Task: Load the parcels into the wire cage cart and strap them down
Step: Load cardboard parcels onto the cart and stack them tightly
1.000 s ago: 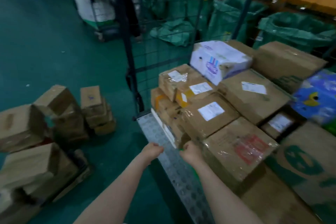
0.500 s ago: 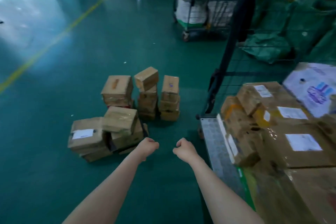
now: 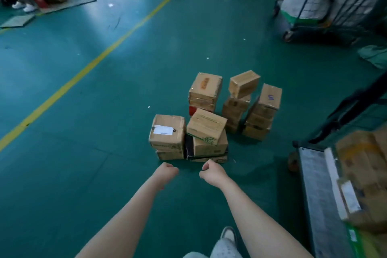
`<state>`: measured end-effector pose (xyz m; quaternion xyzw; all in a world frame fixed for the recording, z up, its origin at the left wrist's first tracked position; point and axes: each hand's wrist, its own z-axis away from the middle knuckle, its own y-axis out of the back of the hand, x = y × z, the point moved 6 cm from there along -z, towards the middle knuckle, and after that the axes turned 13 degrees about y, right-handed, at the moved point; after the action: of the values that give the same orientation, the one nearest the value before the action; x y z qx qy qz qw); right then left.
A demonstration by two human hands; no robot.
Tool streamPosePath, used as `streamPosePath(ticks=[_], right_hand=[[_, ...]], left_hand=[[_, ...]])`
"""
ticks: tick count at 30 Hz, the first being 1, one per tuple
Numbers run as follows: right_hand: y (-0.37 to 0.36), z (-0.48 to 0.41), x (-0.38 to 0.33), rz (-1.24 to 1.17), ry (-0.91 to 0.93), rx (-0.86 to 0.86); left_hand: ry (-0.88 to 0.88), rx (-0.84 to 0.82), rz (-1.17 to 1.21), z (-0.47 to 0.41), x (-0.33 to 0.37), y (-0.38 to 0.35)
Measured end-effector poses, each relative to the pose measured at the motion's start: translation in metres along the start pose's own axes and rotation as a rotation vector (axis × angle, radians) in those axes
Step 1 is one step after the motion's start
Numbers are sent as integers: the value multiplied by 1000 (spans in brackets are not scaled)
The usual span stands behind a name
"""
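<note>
Parcels (image 3: 206, 126) on the floor (image 3: 94, 174) are not yet lifted; left hand (image 3: 166, 174) and right hand (image 3: 211, 173) are fisted, empty (wire cage cart (image 3: 314, 195) part-loaded); opening and grasping are called for.

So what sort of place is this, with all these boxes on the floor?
Probably a parcel depot or warehouse sorting floor. Taped cardboard parcels sit piled on a green painted floor with a yellow lane line, and a wire cage cart at right already holds boxes.
</note>
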<state>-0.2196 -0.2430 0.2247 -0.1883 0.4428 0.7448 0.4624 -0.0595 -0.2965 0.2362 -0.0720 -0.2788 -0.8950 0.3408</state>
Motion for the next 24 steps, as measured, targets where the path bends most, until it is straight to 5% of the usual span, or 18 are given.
streamPosePath(ticks=[24], right_hand=[[46,-250,-108,80,-60,-169]], left_hand=[[152,-99,226,-163,127,118]])
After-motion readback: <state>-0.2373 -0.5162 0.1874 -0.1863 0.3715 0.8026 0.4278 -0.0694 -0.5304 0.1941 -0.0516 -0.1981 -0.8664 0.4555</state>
